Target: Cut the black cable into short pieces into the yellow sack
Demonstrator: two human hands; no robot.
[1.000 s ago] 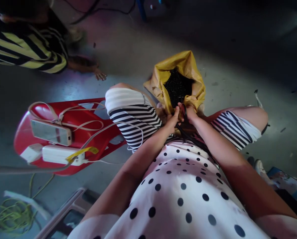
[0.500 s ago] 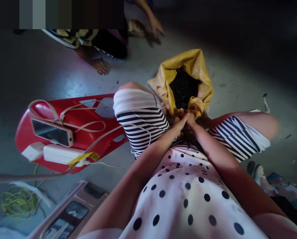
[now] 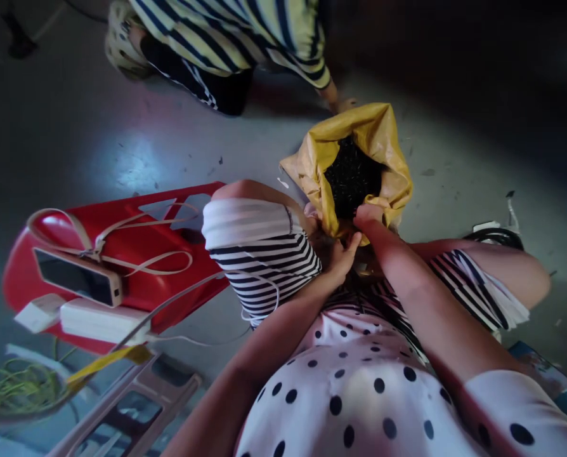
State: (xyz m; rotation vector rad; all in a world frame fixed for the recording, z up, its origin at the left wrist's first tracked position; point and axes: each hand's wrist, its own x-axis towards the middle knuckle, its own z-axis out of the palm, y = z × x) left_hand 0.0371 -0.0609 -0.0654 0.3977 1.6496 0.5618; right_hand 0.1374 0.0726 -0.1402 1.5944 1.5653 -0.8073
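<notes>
A yellow woven sack point(image 3: 302, 171) stands between my crossed legs, its mouth rolled open. Inside lies a mass of small, thin black pieces point(image 3: 352, 171) too fine to name. My right hand point(image 3: 370, 216) is at the near rim of the sack, over the black pieces, its fingers curled and partly hidden. Just below the rim, close to my lap, my left hand point(image 3: 343, 257) is closed with the thumb pointing toward the sack. What either hand holds, if anything, does not show.
At the left a red plastic stool point(image 3: 169, 247) lies on its side, bearing a phone-like device point(image 3: 78, 276), a white power strip point(image 3: 103, 320) and a strap. A grey plastic frame point(image 3: 136, 400) and yellow-green cord point(image 3: 24, 384) lie nearer. Another person's striped shirt point(image 3: 236, 32) is beyond the sack.
My hands, together at the sack's near edge before, have parted: the right has moved up to the rim, the left stays lower. The other person has moved right, a hand now behind the sack.
</notes>
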